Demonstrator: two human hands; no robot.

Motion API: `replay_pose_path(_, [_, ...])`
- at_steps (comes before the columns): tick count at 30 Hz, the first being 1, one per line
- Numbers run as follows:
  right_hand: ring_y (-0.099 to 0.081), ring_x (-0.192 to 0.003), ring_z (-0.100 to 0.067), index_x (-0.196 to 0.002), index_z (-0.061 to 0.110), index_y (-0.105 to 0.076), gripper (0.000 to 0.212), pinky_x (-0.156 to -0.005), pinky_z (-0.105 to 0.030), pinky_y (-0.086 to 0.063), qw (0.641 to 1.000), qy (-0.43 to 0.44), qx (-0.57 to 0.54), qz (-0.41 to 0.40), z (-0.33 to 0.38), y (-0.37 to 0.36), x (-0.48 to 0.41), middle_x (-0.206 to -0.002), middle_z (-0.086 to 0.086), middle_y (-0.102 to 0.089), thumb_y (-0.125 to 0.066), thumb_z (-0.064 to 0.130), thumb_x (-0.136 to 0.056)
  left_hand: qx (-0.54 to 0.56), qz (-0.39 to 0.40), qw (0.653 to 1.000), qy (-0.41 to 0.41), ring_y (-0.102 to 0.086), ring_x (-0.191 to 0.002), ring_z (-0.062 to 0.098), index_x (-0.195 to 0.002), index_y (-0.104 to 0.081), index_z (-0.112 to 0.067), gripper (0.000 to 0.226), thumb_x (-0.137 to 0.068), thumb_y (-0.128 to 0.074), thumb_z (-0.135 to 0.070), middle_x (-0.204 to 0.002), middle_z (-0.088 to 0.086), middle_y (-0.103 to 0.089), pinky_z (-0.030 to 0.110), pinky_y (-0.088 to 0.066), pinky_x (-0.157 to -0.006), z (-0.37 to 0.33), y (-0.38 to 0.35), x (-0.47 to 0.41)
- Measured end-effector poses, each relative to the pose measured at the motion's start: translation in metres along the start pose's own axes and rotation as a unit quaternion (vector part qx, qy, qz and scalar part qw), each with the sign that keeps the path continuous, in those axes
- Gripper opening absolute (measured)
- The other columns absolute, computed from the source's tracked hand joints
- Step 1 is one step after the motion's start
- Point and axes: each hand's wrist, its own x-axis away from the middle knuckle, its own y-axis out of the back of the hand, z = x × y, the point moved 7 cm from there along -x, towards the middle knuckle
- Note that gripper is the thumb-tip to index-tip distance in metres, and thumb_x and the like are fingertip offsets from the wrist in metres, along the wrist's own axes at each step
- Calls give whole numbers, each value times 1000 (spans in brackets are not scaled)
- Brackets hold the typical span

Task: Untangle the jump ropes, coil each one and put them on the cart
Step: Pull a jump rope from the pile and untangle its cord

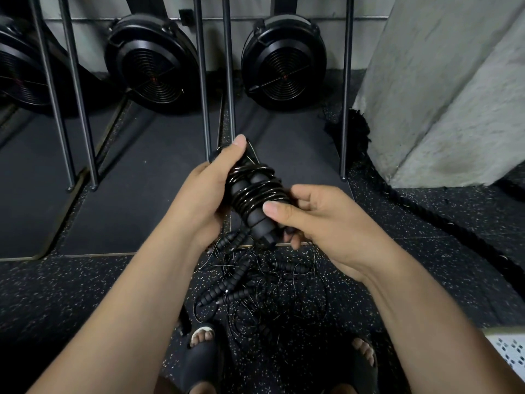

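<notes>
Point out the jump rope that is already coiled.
The jump rope held by the left hand and right hand, wound round its own handles. The others lie tangled on the floor.

Rope tangle (264, 294) on floor (426, 265), below hands.

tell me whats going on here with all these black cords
A person holds one jump rope in both hands, its cord wound round the two black handles. The left hand grips the upper end; the right hand pinches the lower end. More jump ropes lie in a tangled pile on the speckled floor by the person's feet, not yet sorted.
</notes>
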Motion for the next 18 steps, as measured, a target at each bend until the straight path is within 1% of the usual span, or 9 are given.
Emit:
replay_pose_path(2, [-61,-73,-16,-108,1,-73,28,-56,-24,-46,999,5,-43,18,2,-2,-1,-87,-6,-70,-75,27,-98,20,10,1000,10,-76,-88,22,-98,-75,-16,42,-91,-73,-57,-95,7,-78,41,-60,-93,-2,-1,0])
replay_pose_path(3, [-60,-74,-18,-111,-4,-71,36,-56,-23,-45,998,6,-61,26,4,-3,-1,-91,-9,-69,-75,29,-97,35,17,999,13,-75,-88,22,-93,-76,-17,41,-92,-72,-58,-95,7,-77,42,-61,-94,-3,-2,2])
replay_pose_path(5, [-59,-73,-17,-119,-14,-64,48,-55,-21,-44,994,5,-105,37,5,-4,0,-95,-15,-64,-74,27,-96,67,36,997,19,-75,-85,22,-89,-77,-16,45,-95,-66,-60,-92,6,-76,40,-62,-86,-2,-6,4])
replay_pose_path(7, [-58,-70,-13,-123,-19,-57,54,-54,-19,-45,989,3,-145,40,4,-6,-1,-95,-16,-60,-73,25,-95,84,51,995,21,-75,-84,22,-95,-73,-13,51,-97,-60,-62,-91,6,-74,37,-63,-80,0,-7,5])
replay_pose_path(9, [-58,-70,-13,-124,-17,-58,55,-54,-20,-45,987,6,-157,28,1,-8,-4,-96,-17,-60,-74,27,-93,78,48,996,15,-75,-88,23,-100,-71,-13,51,-97,-61,-63,-94,6,-74,39,-62,-87,0,-4,2])
replay_pose_path(12, [-63,-75,-15,-117,2,-75,44,-57,-25,-48,994,32,-98,-41,-3,-2,-9,-96,-13,-74,-77,36,-90,41,-14,999,-16,-76,-99,24,-112,-72,-15,48,-94,-71,-59,-105,7,-79,47,-58,-105,0,7,-5])
replay_pose_path(14, [-69,-77,-16,-113,10,-77,40,-59,-28,-52,993,35,-66,-91,-6,4,-10,-100,-10,-80,-81,39,-86,28,-44,998,-34,-76,-99,25,-115,-71,-15,47,-94,-74,-57,-108,9,-79,48,-58,-106,0,12,-7])
replay_pose_path(16, [-72,-75,-20,-111,10,-76,42,-63,-34,-55,991,13,-55,-119,-8,6,-10,-99,-10,-81,-85,40,-83,28,-52,998,-37,-76,-98,25,-115,-71,-15,47,-93,-75,-56,-108,9,-79,48,-59,-104,1,15,-7])
replay_pose_path(18, [-72,-73,-23,-106,9,-74,41,-68,-38,-57,992,-5,-19,-123,-8,7,-8,-94,-10,-81,-84,44,-86,20,-57,997,-42,-76,-97,24,-116,-72,-15,48,-93,-75,-57,-108,9,-79,47,-60,-102,0,17,-8])
